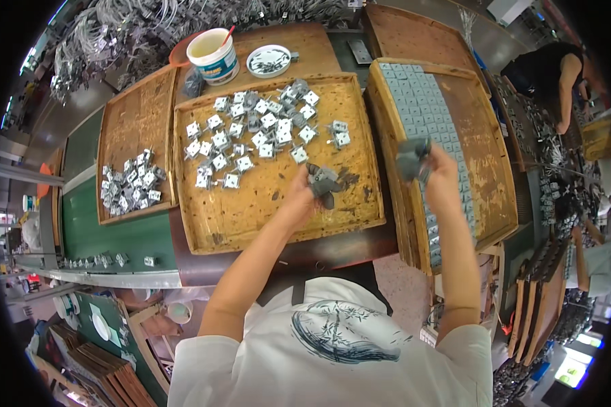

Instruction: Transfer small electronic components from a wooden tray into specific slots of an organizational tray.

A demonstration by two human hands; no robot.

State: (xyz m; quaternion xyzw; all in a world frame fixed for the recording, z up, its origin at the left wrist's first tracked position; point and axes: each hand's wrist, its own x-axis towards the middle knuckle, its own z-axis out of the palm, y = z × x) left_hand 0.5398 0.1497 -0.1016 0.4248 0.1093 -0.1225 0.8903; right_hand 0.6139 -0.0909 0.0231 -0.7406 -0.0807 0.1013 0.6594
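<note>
My left hand, with grey covers on its fingertips, is over the right part of a shallow wooden tray. Its fingers are closed on a small square metal part. Loose metal parts of the same sort, with white faces and short pins, lie scattered across the back of that tray. My right hand, its fingertips covered too, is above the tray on the right. Those fingers are curled together, and what they hold, if anything, is hidden. Beneath them run tight rows of square grey parts.
A smaller tray with a heap of parts stands on the left beside a green surface. Behind are a white tub and a round dish of small dark pieces. Another person works at the far right.
</note>
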